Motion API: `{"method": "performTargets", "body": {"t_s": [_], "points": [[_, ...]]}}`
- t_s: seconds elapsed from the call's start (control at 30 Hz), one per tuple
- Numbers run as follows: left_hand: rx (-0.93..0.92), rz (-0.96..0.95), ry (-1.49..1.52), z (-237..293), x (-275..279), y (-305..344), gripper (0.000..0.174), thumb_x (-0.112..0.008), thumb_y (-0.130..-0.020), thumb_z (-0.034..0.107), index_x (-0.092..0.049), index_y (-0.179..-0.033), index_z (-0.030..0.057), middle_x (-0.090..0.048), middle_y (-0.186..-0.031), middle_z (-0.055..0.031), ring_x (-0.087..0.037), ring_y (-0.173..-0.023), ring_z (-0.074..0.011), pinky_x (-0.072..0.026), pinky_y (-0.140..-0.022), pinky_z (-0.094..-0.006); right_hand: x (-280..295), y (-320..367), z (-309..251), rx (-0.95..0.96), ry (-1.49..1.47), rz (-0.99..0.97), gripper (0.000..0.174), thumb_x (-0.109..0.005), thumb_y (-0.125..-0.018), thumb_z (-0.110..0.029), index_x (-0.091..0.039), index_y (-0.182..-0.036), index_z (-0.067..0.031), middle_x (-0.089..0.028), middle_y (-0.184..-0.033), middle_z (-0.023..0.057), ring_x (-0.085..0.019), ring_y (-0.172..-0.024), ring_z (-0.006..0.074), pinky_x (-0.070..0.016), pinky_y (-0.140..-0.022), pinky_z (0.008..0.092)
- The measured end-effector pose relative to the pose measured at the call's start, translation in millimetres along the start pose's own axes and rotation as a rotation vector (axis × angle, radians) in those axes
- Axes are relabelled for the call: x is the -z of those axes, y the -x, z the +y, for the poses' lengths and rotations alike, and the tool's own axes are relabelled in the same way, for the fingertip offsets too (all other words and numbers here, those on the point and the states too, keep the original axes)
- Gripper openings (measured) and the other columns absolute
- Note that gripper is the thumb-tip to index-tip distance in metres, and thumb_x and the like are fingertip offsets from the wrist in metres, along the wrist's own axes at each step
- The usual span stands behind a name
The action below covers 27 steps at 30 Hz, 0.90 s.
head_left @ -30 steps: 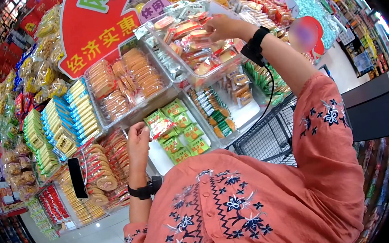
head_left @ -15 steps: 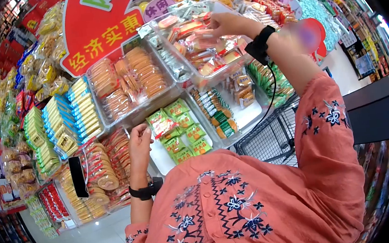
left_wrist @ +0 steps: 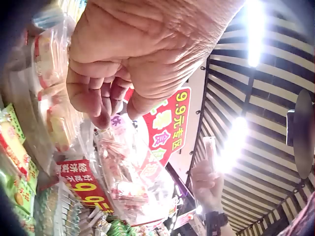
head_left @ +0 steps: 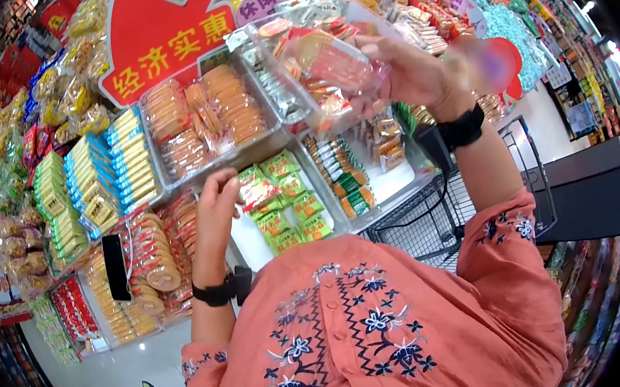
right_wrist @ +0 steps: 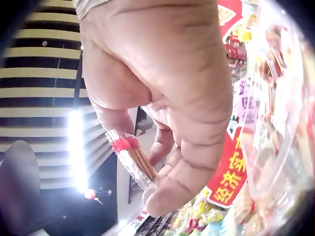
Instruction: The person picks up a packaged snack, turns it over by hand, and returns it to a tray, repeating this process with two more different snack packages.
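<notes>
My right hand pinches a clear-wrapped biscuit packet above the raised clear bin. In the right wrist view the biscuit packet shows a red band and thin tan layers, between thumb and fingers. Similar red-and-clear packets fill that bin. My left hand hovers with loosely bent fingers and nothing in them, beside a white tray of green snack packets. The left wrist view shows the left hand's bent fingers in front of the display.
Bins of stacked wrapped biscuits stand behind and left of the green packets. A black phone with a white cord is at the left. The wire shopping cart stands at the right, against the display. A red sign rises behind the bins.
My right hand has come up out of the raised bin toward my body and turned, bringing the biscuit packet with it. The left hand has shifted slightly up and left.
</notes>
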State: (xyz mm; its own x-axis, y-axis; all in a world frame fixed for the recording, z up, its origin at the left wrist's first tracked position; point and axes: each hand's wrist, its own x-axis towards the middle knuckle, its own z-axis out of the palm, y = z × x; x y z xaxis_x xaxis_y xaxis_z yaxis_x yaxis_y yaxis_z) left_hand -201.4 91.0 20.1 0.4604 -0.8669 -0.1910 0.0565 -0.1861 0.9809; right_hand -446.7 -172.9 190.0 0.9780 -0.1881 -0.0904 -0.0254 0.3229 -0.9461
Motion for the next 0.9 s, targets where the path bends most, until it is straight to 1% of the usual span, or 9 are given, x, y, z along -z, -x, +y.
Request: {"method": "performTargets", "body": {"t_s": [0.2,0.3,0.4,0.57,0.67,0.77,0.8,0.83,0.9], "points": [[-0.083,-0.026,0.079,43.4,-9.1,13.4,0.031,-0.053,-0.103,0.024,-0.059,-0.123,0.0010,-0.064,-0.094,-0.0034,-0.058,-0.076,-0.0085,-0.0456,-0.062,-0.0233,-38.1,-6.2,72.4,-0.057,-0.193,0.043,0.044,-0.054,-0.098,-0.033,-0.048,-0.129,-0.0021,-0.068,-0.103,0.0149,-0.071,-0.086,0.0237,-0.0592,-0.069,0.0355],[-0.131,-0.108,0.196,47.2,-18.2,11.1,0.035,-0.047,-0.106,0.030,-0.057,-0.123,0.0001,-0.065,-0.091,-0.0044,-0.056,-0.070,-0.0083,-0.0449,-0.061,-0.0218,-45.5,-23.4,110.2,-0.186,-0.071,0.203,0.030,-0.060,-0.096,-0.024,-0.056,-0.117,-0.0033,-0.065,-0.099,0.0078,-0.068,-0.082,0.0168,-0.0578,-0.068,0.0330],[-0.073,-0.157,0.204,43.3,-21.6,10.6,0.046,-0.041,-0.108,0.039,-0.051,-0.130,0.0005,-0.068,-0.095,-0.0087,-0.060,-0.071,-0.0103,-0.0470,-0.058,-0.0225,-55.0,-18.6,128.4,-0.098,0.114,0.092,0.029,-0.060,-0.097,-0.027,-0.059,-0.112,-0.0022,-0.064,-0.092,0.0033,-0.064,-0.083,0.0110,-0.0535,-0.071,0.0268],[0.000,-0.236,0.180,42.2,-26.4,15.2,0.047,-0.049,-0.104,0.040,-0.052,-0.129,0.0013,-0.064,-0.093,-0.0060,-0.060,-0.072,-0.0107,-0.0459,-0.059,-0.0230,-63.3,-20.5,135.9,-0.076,0.335,0.153,0.029,-0.069,-0.090,-0.027,-0.062,-0.103,-0.0012,-0.063,-0.089,0.0021,-0.059,-0.083,0.0091,-0.0496,-0.072,0.0264],[0.035,-0.215,0.223,31.3,-24.2,18.5,0.043,-0.054,-0.102,0.035,-0.051,-0.129,0.0012,-0.063,-0.094,-0.0052,-0.059,-0.072,-0.0104,-0.0458,-0.059,-0.0235,-65.1,-21.5,144.8,0.030,0.412,0.166,0.040,-0.072,-0.090,-0.030,-0.059,-0.112,0.0006,-0.062,-0.094,0.0034,-0.059,-0.087,0.0107,-0.0500,-0.074,0.0272],[-0.002,-0.149,0.280,23.7,-23.9,13.2,0.041,-0.058,-0.100,0.027,-0.050,-0.129,0.0000,-0.062,-0.095,-0.0044,-0.058,-0.070,-0.0099,-0.0464,-0.059,-0.0232,-61.8,-32.1,175.3,0.143,0.297,0.328,0.055,-0.072,-0.092,-0.036,-0.051,-0.125,0.0026,-0.062,-0.103,0.0064,-0.059,-0.092,0.0124,-0.0510,-0.075,0.0279],[-0.023,-0.113,0.283,22.2,-24.2,12.8,0.041,-0.058,-0.099,0.026,-0.050,-0.129,-0.0003,-0.062,-0.095,-0.0046,-0.057,-0.070,-0.0099,-0.0466,-0.059,-0.0230,-61.6,-33.2,175.4,0.025,0.195,0.319,0.065,-0.069,-0.094,-0.040,-0.043,-0.134,0.0041,-0.061,-0.110,0.0091,-0.059,-0.098,0.0135,-0.0519,-0.077,0.0290],[-0.039,-0.078,0.284,19.3,-23.1,13.4,0.041,-0.059,-0.099,0.025,-0.050,-0.129,-0.0006,-0.062,-0.096,-0.0047,-0.057,-0.070,-0.0099,-0.0467,-0.059,-0.0229,-66.1,-34.9,178.7,0.011,0.128,0.368,0.062,-0.067,-0.094,-0.040,-0.044,-0.130,0.0056,-0.063,-0.107,0.0142,-0.065,-0.091,0.0179,-0.0570,-0.070,0.0312],[-0.053,-0.096,0.221,10.8,-18.1,11.3,0.043,-0.061,-0.096,0.019,-0.048,-0.132,-0.0008,-0.061,-0.104,-0.0072,-0.059,-0.078,-0.0107,-0.0478,-0.059,-0.0226,-71.0,-33.2,177.1,-0.070,-0.021,0.329,0.058,-0.065,-0.096,-0.037,-0.043,-0.129,0.0060,-0.064,-0.103,0.0151,-0.068,-0.082,0.0203,-0.0579,-0.062,0.0327]]}}
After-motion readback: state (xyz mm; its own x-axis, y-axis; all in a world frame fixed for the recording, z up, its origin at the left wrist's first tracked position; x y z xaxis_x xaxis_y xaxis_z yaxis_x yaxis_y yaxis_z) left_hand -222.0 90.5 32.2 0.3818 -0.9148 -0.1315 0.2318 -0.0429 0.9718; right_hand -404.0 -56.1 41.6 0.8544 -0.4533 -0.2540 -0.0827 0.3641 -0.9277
